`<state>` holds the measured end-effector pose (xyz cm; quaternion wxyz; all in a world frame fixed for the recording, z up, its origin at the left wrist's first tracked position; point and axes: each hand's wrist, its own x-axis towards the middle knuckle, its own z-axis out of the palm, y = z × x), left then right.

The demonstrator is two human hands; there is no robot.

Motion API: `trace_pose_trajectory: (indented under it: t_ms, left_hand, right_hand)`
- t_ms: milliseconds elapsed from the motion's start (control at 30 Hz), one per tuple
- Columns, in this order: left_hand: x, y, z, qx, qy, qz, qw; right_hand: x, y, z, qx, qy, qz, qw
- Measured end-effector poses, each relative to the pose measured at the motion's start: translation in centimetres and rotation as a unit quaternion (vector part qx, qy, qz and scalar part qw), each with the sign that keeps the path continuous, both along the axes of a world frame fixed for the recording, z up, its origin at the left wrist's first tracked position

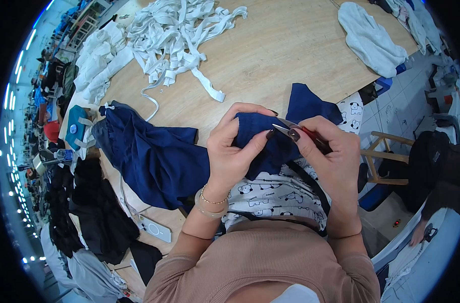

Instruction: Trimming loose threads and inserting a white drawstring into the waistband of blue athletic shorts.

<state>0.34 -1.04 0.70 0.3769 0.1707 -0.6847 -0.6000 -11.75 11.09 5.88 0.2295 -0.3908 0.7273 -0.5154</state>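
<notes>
Hands: left hand (230, 151), centre of the frame, pinching a gathered navy cloth (250, 127) between thumb and fingers; right hand (337, 151), right of centre, gripping red-handled snips (282, 129), blades pointing left against the navy cloth

Left wrist: one beaded bracelet (213, 201), one pale bangle (209, 213)

Lower centre: white cloth with animal print (260, 196), beneath the navy cloth

Left of centre: navy garment (156, 156), crumpled on the wooden desk (275, 55); whether it joins the held cloth cannot be told

Lower left: pale phone (155, 229), lying flat; black clothing (101, 209), heaped beside it

Right of centre, beyond the right hand: flat navy piece (310, 102), next to a second length of animal-print cloth (352, 112)

Right: wooden-framed chair (386, 159), on the floor

Left edge of desk: teal container (76, 129)

Upper left to upper centre: white fabric strips (174, 38), tangled in a large pile

Upper right: white folded cloth (371, 39), near the desk's edge
</notes>
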Motion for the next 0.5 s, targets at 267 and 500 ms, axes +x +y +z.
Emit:
trace_pose_trajectory:
  t_ms: [267, 500]
  left_hand:
    - [0.0, 0.3, 0.1, 0.097, 0.021, -0.018, 0.995]
    - [-0.1, 0.2, 0.1, 0.109, 0.042, -0.029, 0.993]
  right_hand:
    - [-0.4, -0.2, -1.6, -0.041, -0.133, 0.027, 0.990]
    - [-0.2, -0.6, -1.8, -0.094, -0.220, 0.052, 0.970]
